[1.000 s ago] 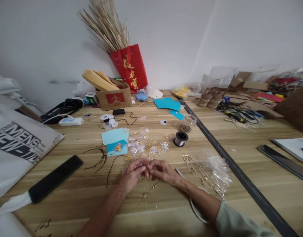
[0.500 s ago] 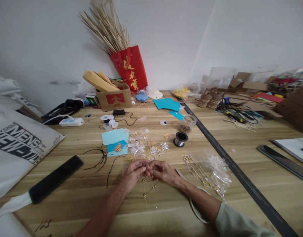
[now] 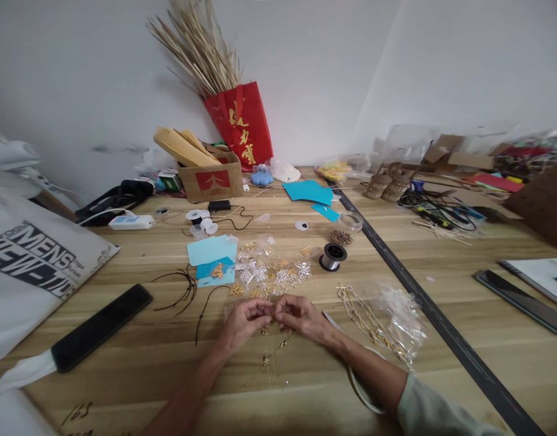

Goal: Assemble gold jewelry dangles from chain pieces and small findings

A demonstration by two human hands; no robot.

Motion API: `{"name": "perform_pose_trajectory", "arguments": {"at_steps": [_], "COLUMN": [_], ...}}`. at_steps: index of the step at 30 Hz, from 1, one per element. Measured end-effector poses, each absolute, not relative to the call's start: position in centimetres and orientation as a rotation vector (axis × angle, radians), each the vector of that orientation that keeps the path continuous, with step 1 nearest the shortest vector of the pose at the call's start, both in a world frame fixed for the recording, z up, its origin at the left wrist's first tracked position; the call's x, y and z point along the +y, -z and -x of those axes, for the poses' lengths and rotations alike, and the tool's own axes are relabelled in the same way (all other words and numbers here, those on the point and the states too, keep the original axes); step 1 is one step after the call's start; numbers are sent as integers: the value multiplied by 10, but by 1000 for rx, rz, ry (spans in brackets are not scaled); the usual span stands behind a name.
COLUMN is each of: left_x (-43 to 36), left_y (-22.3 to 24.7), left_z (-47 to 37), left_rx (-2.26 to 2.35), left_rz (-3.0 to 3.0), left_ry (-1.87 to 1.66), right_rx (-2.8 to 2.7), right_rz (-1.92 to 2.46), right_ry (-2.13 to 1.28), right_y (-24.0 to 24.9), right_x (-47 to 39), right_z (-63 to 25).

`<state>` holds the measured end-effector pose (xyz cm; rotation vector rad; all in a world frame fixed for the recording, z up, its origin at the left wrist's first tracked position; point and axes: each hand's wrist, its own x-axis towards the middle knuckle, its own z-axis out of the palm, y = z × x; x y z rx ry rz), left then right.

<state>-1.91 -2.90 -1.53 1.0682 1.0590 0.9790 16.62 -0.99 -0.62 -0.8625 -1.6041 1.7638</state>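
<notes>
My left hand [image 3: 246, 321] and my right hand [image 3: 299, 316] meet over the table, fingertips pinched close together. Whatever sits between the fingers is too small to make out. Just below them a thin gold chain with beads [image 3: 266, 361] runs down toward the front left; its upper end passes under my fingers. Beyond the hands lie small bags of silver and gold beads [image 3: 283, 275] and a little pile of gold beads [image 3: 236, 290]. To the right rest a spool of wire [image 3: 333, 257] and a beaded necklace [image 3: 369, 321].
Clear plastic bags [image 3: 403, 318] lie beside the necklace. A white looped cord [image 3: 361, 390] passes near my right forearm. Black cords [image 3: 181, 290] and a black phone-like slab [image 3: 101, 327] are on the left. Blue paper sheets [image 3: 210, 251] and an open bead jar [image 3: 346, 230] stand farther back.
My left fingers have drawn slightly down and apart from the right ones, so the fingertips overlap less. The chain and the items around it stay in place.
</notes>
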Motion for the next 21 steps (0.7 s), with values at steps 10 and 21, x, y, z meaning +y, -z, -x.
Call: {"name": "perform_pose_trajectory", "arguments": {"at_steps": [10, 21], "left_x": [-31, -27], "left_y": [10, 4], "left_z": [23, 31], "left_rx": [1147, 1169], "left_rz": [-1305, -1299], "left_ry": [-886, -905], "right_rx": [-1625, -1565], "right_rz": [871, 868], "right_ry": [-1735, -1751], "right_y": [6, 11], "right_x": [-10, -9], "right_z": [-167, -166]}}
